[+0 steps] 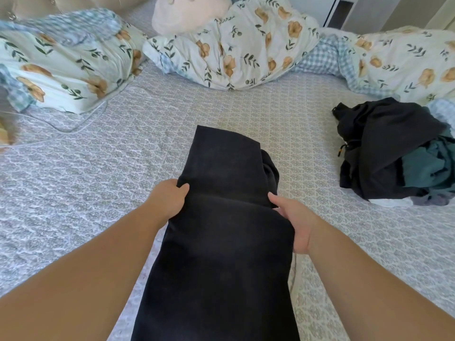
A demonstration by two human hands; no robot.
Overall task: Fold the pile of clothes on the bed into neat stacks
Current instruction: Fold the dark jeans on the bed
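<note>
My left hand (pixel 170 200) grips the left edge of a long dark garment (pixel 221 242), thumb on top and fingers tucked out of sight beneath the cloth. My right hand (pixel 295 222) holds the opposite edge the same way — thumb lying over the fabric, fingers curled under where I cannot see them. I judge that both hands sit at the same level on purpose, so that the piece folds straight across at that line rather than skewing.

The garment looks like dark trousers or a similar long piece, already narrowed lengthwise into a strip. It lies flat on the bed (pixel 98 168), running from the near edge away from me toward the middle of the mattress. A little fabric bulges out on the strip's far right side, so the layers are not perfectly aligned there.

Toward the right edge of the bed sits the unfolded pile of clothes (pixel 389 153) — mostly black, with teal and pale pieces showing low on its right side. It is well apart from the strip, leaving me flat space to work. No finished stack is in view, so I judge the job to be at an early stage.

Along the far edge lie a floral duvet (pixel 236 45) and a floral pillow (pixel 61 62), with a pale plush toy (pixel 187 13) behind them.
</note>
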